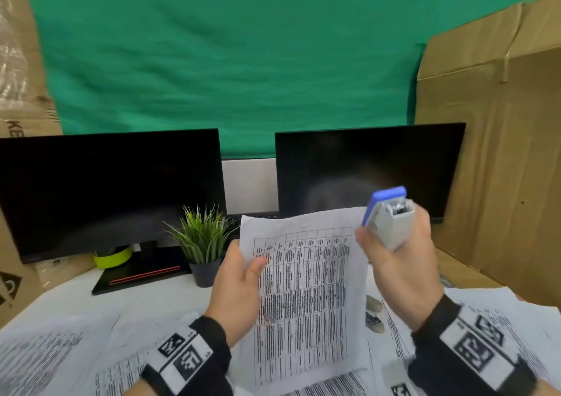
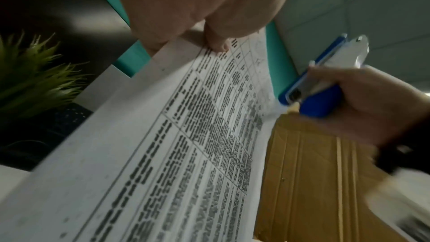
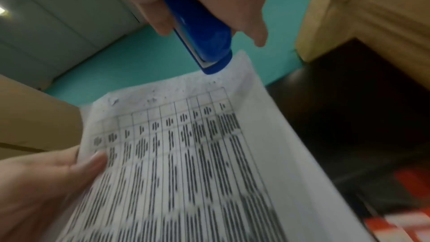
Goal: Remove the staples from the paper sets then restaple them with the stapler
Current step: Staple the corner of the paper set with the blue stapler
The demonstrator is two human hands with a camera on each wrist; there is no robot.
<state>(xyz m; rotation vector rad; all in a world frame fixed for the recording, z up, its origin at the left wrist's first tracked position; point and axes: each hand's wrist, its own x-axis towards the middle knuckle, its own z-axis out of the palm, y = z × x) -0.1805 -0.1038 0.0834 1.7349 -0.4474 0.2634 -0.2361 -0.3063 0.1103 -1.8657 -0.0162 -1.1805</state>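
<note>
My left hand (image 1: 243, 280) holds a paper set (image 1: 306, 298) printed with a table, lifted upright above the desk, thumb on its front near the left edge. The same paper set (image 2: 167, 144) fills the left wrist view, and the paper set (image 3: 186, 163) shows small holes along its top margin in the right wrist view. My right hand (image 1: 394, 262) grips a blue and grey stapler (image 1: 388, 216) at the sheet's top right corner. The stapler (image 3: 200, 30) has its mouth right at that corner. From the left wrist, the stapler (image 2: 325, 76) touches the paper's far edge.
More printed paper sets (image 1: 54, 353) lie spread over the white desk. Two dark monitors (image 1: 112, 189) stand behind, with a small potted plant (image 1: 203, 244) between them. Cardboard boxes (image 1: 498, 153) rise on the right and left. A small object (image 1: 373, 319) lies beside the held sheet.
</note>
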